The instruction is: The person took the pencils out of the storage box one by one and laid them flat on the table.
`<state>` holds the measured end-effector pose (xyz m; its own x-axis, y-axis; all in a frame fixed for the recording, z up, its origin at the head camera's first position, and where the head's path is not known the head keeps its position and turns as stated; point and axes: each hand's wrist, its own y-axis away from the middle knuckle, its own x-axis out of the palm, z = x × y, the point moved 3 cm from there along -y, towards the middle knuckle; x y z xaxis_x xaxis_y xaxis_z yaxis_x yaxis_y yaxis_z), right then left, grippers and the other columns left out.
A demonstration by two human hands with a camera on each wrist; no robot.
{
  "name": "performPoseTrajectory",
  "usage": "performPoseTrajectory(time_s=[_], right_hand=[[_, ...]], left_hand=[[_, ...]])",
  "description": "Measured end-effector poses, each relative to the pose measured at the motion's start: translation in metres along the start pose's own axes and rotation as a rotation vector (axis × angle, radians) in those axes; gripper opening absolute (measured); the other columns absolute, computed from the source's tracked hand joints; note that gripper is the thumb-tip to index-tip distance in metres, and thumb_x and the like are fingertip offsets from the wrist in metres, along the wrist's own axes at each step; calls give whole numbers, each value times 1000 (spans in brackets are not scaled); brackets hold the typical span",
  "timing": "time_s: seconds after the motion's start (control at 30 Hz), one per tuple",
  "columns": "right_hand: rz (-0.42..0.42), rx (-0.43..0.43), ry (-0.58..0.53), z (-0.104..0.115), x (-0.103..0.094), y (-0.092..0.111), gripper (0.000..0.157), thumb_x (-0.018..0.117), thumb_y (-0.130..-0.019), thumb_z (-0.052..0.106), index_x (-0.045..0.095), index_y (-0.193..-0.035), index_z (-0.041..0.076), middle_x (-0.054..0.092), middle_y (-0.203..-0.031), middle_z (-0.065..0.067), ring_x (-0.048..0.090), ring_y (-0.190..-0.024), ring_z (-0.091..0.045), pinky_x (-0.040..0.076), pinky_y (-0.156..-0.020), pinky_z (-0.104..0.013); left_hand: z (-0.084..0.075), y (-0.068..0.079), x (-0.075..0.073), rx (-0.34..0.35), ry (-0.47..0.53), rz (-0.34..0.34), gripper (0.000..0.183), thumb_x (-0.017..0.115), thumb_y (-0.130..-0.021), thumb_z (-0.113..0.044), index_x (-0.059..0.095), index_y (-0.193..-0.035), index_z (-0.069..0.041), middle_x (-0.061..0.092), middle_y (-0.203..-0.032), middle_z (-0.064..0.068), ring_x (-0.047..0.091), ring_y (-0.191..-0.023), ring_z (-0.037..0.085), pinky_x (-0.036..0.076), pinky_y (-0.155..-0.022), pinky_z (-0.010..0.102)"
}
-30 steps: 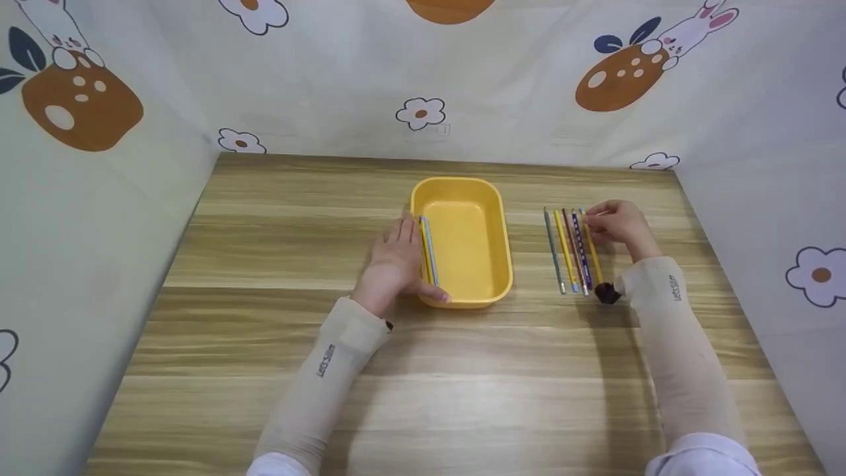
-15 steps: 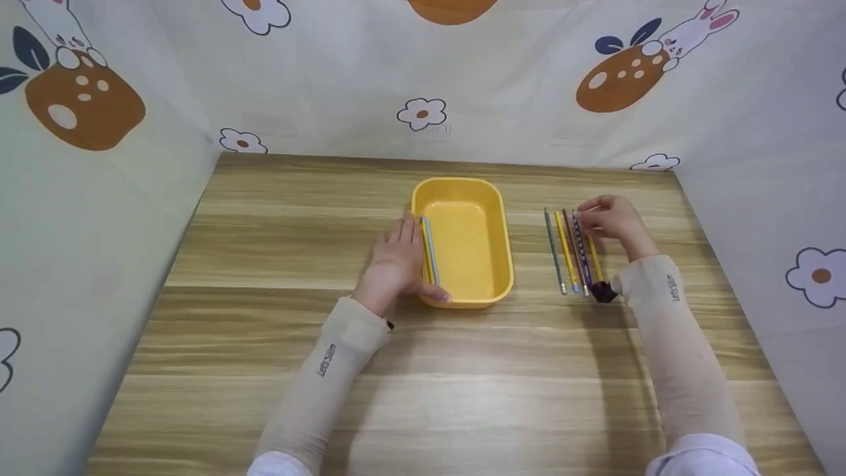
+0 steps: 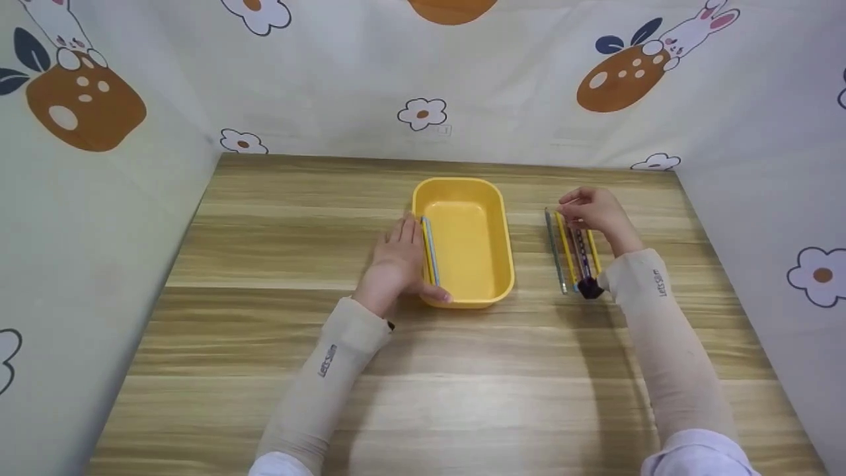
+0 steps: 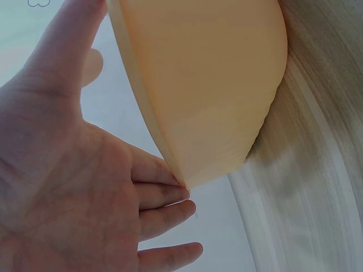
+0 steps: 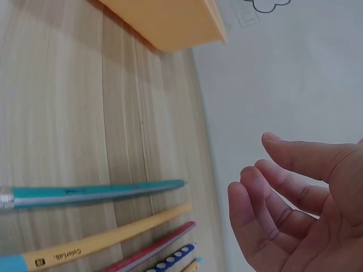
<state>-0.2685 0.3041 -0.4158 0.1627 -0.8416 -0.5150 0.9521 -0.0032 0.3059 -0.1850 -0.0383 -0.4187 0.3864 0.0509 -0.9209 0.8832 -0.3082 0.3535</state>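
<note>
Five pencils (image 5: 113,234) lie beside one tray (image 3: 470,248), two inside.

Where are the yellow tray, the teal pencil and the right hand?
Yellow tray (image 3: 468,248), head view: bare inside floor.
Teal pencil (image 5: 102,194), right wrist view: middle of its shaft.
Right hand (image 3: 600,213), head view: back of the hand.

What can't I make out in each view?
Head: far tip of the dotted pencil, behind the right hand.
Left wrist: inside of the tray, behind its wall; thumb tip of the left hand, cut off by the top edge.
Right wrist: lettering on the teal pencil, too faint.
</note>
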Motion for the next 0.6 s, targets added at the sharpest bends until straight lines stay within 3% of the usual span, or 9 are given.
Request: performPoseTrajectory(time_s=[0.27,0.6], right_hand=[[32,-32,-19,17,17,1,37,64,-90,18,55,-117,-5,64,-91,-1,64,-78,-12,56,-70,-26],[77,-78,-95,37,37,-1,35,64,-90,13,55,-116,-8,64,-87,1,62,-70,-8,57,-66,-24]], left_hand=[[0,0,0,1,-1,-8,148,66,-48,-83,-1,-150,1,-2,-158,19,3,-146,30,14,-116,49],[-1,1,-1,7,5,-25,147,69,-49,-81,0,-150,1,1,-157,19,7,-145,31,17,-115,51]])
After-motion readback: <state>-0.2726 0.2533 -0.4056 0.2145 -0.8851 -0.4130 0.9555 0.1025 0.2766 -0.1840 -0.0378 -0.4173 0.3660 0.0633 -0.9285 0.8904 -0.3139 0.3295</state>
